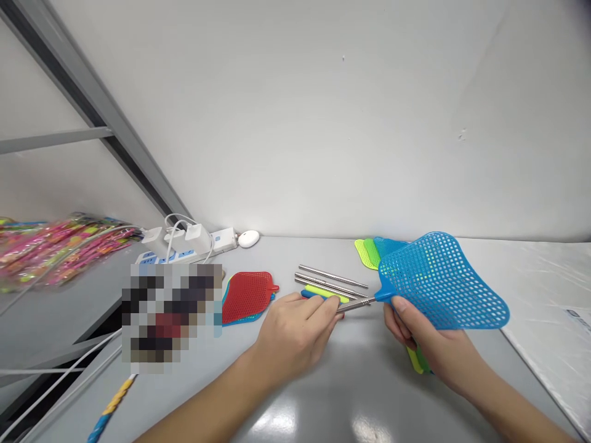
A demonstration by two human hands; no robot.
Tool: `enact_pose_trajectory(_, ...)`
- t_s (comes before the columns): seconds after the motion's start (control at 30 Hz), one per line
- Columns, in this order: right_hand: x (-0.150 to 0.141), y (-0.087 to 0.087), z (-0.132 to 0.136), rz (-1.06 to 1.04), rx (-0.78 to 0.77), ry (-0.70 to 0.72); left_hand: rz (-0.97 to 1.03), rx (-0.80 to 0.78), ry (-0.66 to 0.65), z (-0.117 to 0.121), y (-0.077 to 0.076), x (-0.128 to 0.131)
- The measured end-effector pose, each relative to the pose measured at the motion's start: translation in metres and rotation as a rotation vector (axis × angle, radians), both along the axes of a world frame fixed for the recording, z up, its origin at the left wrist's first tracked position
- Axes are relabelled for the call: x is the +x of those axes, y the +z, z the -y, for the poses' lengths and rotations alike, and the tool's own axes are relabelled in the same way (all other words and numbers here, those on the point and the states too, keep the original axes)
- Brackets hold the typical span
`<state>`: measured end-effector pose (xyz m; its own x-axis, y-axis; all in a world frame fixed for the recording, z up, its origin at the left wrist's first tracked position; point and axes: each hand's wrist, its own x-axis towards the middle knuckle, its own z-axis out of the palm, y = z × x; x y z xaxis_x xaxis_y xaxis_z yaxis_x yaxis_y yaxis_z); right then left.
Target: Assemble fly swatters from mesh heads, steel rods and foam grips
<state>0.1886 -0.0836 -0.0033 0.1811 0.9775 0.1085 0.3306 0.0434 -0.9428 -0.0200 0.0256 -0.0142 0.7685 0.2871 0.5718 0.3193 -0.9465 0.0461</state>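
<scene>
While both hands hold it above the table (351, 381), the item is one blue mesh head (443, 283): plastic, flared, wavy-edged, pierced with small square holes, its solid neck meeting a slim, shiny metal rod (357, 304). Right hand (429, 338): grip clamped on the head beside the neck, thumb on the near face. Left hand (298, 326): grip closed on the rod.

Placed by the clock around the blue head:
- Ten o'clock, partly behind it: fanned mesh heads (369, 253), lime, green and blue.
- Nine o'clock, nearer: loose metal rods (333, 276), smooth and cylindrical, with lime and blue plastic pieces (327, 293).
- Nine o'clock, beyond: red mesh head (249, 295), blue edges showing beneath; white power strip (224, 240) with plugs and cables; glossy white oval device (248, 239).
- Nine o'clock, far edge: crinkled clear bags (69, 249) of multicoloured goods, smeared by blur.
- Seven o'clock, under the right hand: green and yellow pieces (415, 360), mostly covered.
- Three o'clock: wrinkled white sheet (549, 289), cut off by the frame.

Obscured: the left-hand end of the held rod; the right fingertips behind the head; a pixelated patch, contents illegible.
</scene>
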Motion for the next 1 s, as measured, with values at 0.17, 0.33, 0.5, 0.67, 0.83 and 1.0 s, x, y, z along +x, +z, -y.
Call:
enact_pose_trajectory(0.17, -0.004, -0.004, 0.003, 0.086, -0.017, -0.030, -0.094, -0.145, -0.040, 0.001, 0.000, 0.003)
enact_pose_trajectory(0.33, -0.005, -0.013, 0.004, 0.033, -0.011, -0.122, -0.195, -0.363, -0.055, 0.007, 0.004, 0.002)
enact_pose_trajectory(0.5, 0.000, -0.013, 0.006, -0.062, 0.009, -0.059, -0.182, -0.549, -0.080, 0.010, 0.008, 0.002)
enact_pose_trajectory(0.67, 0.006, -0.009, 0.000, -0.460, -0.062, 0.274, 0.007, -1.253, -0.160, 0.019, 0.010, 0.005)
enact_pose_trajectory(0.83, 0.015, -0.013, -0.010, -0.622, 0.026, 0.112, 0.032, -1.853, -0.321, 0.020, 0.006, 0.007)
enact_pose_trajectory(1.0, 0.015, -0.016, -0.011, -0.623, 0.052, -0.013, -0.031, -1.845, -0.369, 0.022, 0.011, 0.008)
